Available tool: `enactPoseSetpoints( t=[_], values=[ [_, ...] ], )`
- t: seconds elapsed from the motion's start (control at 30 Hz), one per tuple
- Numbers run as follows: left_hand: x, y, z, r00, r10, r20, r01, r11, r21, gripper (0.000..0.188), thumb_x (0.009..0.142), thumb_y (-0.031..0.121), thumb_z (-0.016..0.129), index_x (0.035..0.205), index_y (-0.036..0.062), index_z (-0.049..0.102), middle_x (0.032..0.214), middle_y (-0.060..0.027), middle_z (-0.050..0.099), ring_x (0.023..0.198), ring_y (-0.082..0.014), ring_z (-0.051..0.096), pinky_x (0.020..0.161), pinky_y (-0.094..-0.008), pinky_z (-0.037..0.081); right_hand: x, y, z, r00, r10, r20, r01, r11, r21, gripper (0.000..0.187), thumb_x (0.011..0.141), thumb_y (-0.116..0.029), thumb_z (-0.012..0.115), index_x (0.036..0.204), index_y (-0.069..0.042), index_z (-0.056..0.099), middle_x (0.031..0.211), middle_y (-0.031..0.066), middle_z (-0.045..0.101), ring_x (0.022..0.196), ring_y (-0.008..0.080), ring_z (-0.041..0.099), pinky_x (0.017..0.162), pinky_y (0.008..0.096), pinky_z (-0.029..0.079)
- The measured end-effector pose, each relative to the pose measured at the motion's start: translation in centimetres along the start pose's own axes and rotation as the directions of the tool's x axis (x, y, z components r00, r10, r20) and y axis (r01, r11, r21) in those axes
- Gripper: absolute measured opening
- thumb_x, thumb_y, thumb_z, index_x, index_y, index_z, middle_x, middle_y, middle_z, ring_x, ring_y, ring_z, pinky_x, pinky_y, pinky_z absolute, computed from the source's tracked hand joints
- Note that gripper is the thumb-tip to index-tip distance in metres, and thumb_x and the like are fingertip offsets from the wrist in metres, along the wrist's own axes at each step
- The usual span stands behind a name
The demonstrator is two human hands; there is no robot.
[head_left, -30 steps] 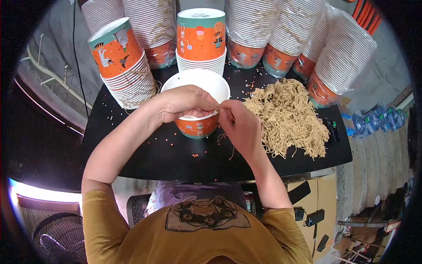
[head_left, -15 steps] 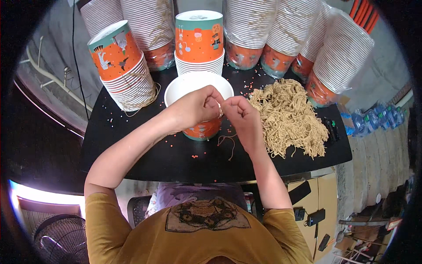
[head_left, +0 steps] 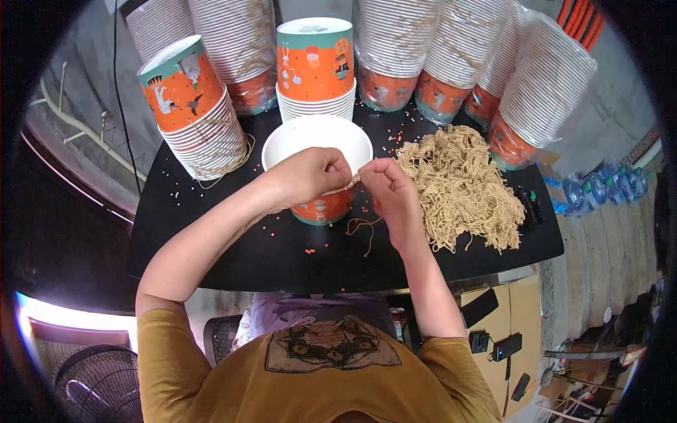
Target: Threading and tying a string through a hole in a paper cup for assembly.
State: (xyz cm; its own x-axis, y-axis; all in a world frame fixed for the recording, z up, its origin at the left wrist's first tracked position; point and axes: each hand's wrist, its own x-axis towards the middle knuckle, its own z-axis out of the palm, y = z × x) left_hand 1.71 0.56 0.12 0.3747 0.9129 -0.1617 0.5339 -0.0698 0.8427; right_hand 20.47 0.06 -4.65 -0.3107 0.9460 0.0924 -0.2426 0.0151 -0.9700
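An orange paper cup (head_left: 319,141) with a white inside stands open on the black table (head_left: 233,247). My left hand (head_left: 310,176) rests against its near rim, fingers pinched on a tan string (head_left: 363,229). My right hand (head_left: 388,190) meets it at the rim and pinches the same string, whose loose end hangs down onto the table. A heap of tan strings (head_left: 458,187) lies just right of my right hand.
Stacks of orange and white paper cups (head_left: 194,113) line the table's far side, one stack (head_left: 315,67) right behind the open cup, others in plastic sleeves (head_left: 543,88). Small orange specks dot the tabletop. A fan (head_left: 99,384) and water bottles (head_left: 599,187) sit below table level.
Both hands have shifted slightly toward the cup's near rim and come together, and a loop of string now hangs below them. The cup stays where it was.
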Motion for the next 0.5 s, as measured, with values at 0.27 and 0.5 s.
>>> enactPoseSetpoints(
  t=[0.27,0.5],
  values=[
    [-0.2,-0.3,-0.2,0.999,0.000,-0.050,0.002,0.999,0.042,0.013,0.094,0.016,0.059,0.090,0.0038,0.057,0.078,0.0051,0.051,0.071,-0.0045,0.044,0.062,-0.0212,0.038,0.0,0.5,-0.2,1.000,-0.029,0.007,0.029,0.999,-0.037,0.004,0.096,-0.008,0.056,0.096,-0.005,0.058,0.071,-0.0108,0.048,0.062,-0.0030,0.038,0.054,0.0153,0.027],
    [-0.5,0.2,-0.5,0.999,0.002,-0.052,0.005,0.993,0.122,0.014,0.093,0.018,0.058,0.092,0.0033,0.057,0.078,0.0032,0.052,0.073,-0.0066,0.045,0.065,-0.0231,0.039,-0.1,0.5,-0.2,0.999,-0.029,0.023,0.029,1.000,-0.002,0.003,0.097,-0.006,0.054,0.096,-0.005,0.057,0.072,-0.0105,0.047,0.063,-0.0024,0.037,0.054,0.0156,0.027]
  ],
)
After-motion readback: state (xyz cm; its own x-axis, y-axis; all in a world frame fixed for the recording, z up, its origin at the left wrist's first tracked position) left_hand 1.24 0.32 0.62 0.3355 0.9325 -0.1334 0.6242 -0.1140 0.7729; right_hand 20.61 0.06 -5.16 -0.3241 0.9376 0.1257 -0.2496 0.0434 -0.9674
